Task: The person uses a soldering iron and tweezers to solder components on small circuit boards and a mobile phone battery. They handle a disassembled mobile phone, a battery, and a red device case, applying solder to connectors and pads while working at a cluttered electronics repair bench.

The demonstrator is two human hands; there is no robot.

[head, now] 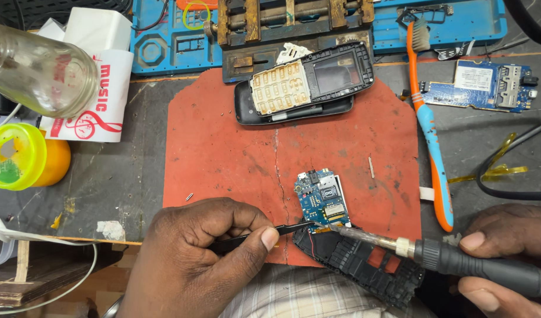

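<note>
My left hand [200, 259] pinches black tweezers [282, 228] whose tip meets the lower edge of a small blue circuit board [320, 197] on the red mat [235, 153]. My right hand [506, 259] grips a soldering iron [459, 260]; its metal tip [341, 229] touches the same lower edge of the board. Under the board's near end lies a black plastic phone frame [364, 265] with a red patch inside.
A black phone housing with a beige keypad [300, 88] lies at the mat's far edge. An orange and blue toothbrush [429, 129], a second blue circuit board [488, 87], black cable [512, 171], glass jar [38, 68], yellow-lidded pot [20, 156] and blue tool tray [182, 35] surround it.
</note>
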